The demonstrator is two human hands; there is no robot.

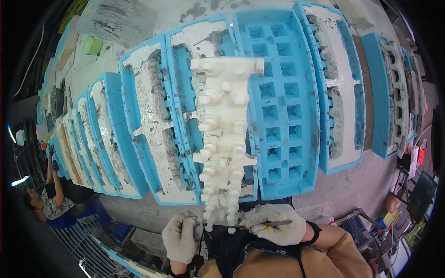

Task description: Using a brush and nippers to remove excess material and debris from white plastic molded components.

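A long cream-white casting with rows of rounded knobs [225, 109] lies across the blue molds, its near end just in front of me. My right hand [278, 225], in a dirty white glove, is closed on a thin tool with a brownish handle [282, 223]. The tool's dark front part reaches left to the casting's near end; I cannot make out its exact tip. My left hand [180, 237], gloved too, is curled beside the casting's near left side. Its fingers are pinched by a small grey bit, and what they hold is unclear.
An open blue mold with square pockets [282, 97] lies right of the casting. Blue molds with white, grey-stained filling [150, 125] stand to the left, and another such mold [342, 88] to the right. A person [53, 199] works at the far left.
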